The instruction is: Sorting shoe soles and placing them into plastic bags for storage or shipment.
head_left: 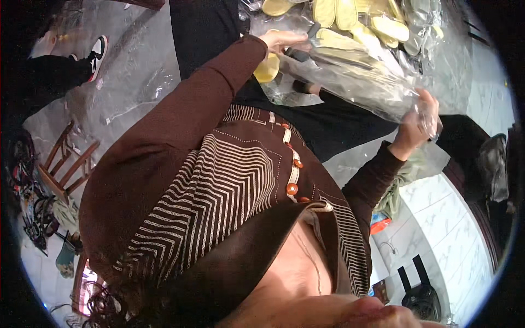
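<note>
A long clear plastic bag [358, 85] is stretched between my two hands. My left hand [285, 39] is closed on its upper left end, beside a dark grey piece [298, 54] whose kind I cannot make out. My right hand [420, 121] grips the bunched plastic at the lower right end. Through the film I see creases and pale yellow, but cannot tell whether anything is inside. Just beyond the bag lies a pile of yellow slippers [345, 13]. One yellow piece [267, 68] shows below my left wrist, partly covered.
Grey slippers [413, 45] lie right of the yellow ones on clear plastic sheeting [139, 82]. Another person's shoe [98, 57] is at the far left, above a wooden chair [66, 161]. On the right are pale marble-patterned tiles [437, 205] and a black object with straps [421, 295].
</note>
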A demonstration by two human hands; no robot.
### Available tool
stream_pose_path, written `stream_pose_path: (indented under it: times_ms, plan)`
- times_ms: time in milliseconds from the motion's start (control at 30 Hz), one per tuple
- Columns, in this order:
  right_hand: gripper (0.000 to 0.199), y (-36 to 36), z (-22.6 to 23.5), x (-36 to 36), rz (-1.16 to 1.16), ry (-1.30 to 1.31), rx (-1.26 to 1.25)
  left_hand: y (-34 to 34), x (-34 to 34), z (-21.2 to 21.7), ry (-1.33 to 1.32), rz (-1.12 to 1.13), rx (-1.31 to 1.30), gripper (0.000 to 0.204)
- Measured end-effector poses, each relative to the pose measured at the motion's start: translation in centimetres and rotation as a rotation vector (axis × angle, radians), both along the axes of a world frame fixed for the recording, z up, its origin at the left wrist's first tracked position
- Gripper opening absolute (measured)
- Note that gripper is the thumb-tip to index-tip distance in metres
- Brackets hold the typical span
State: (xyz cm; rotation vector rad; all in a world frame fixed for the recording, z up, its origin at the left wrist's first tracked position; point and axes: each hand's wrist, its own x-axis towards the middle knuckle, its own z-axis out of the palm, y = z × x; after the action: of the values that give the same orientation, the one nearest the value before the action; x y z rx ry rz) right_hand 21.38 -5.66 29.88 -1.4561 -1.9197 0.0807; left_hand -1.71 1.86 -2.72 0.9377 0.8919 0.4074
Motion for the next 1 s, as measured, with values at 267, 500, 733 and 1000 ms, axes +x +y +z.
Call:
stream_pose_path:
  times_ms: [267, 500, 733, 1000]
  plan:
    - [0.022, -2.1, 0.8, 2.8, -0.056, -0.100, 0.235, -2.7, 1.9, 4.6, 0.003, 0.282, -0.343, 0.056]
    - [0.023, -2.0, 1.6, 2.7, -0.047, -0.094, 0.307, 0.0, 5.0, 0.9, -0.029, 0.046, 0.255, 0.040]
    - [0.026, -0.3, 2.1, 4.4, 0.062, -0.079, 0.343, 0.1, 5.8, 4.6, -0.552, -0.251, -0.293, 0.032]
    - [0.045, 2.1, 0.4, 5.8, 0.185, -0.014, 0.340, 0.7, 5.6, 5.6, -0.811, -0.325, -0.439, 0.029]
